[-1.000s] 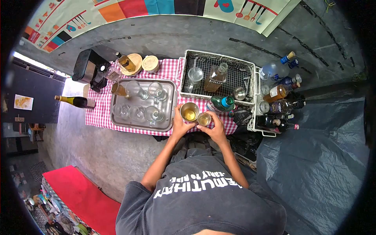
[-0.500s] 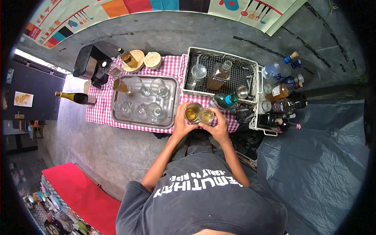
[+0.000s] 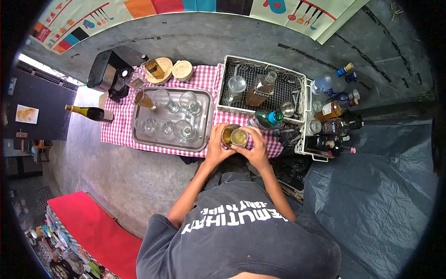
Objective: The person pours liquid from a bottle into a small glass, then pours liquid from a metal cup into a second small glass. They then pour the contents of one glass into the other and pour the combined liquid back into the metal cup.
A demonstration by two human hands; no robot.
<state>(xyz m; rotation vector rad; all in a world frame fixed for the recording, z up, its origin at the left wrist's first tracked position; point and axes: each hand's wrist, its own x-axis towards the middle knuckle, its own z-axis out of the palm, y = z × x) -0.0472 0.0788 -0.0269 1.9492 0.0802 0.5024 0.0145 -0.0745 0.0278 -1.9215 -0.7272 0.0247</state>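
Observation:
At the front edge of the checked cloth, my left hand is wrapped round a glass with amber liquid in it. Fingers of my right hand curl about a second glass, which also shows pale amber liquid. The right glass overlaps the left one's rim in this view. Just beyond my right hand, a green bottle with a blue-green cap leans by the wire basket. Left of my hands lies a grey tray bearing several clear glasses and a tall glass of amber liquid.
A white wire basket behind my hands holds a square bottle and glasses. Several bottles crowd a rack at the right. At the left are a black machine, a wine bottle and a lidded tub.
The right glass has moved left and now overlaps the left glass, where the two stood side by side before. Both hands have kept their hold and drawn slightly closer together.

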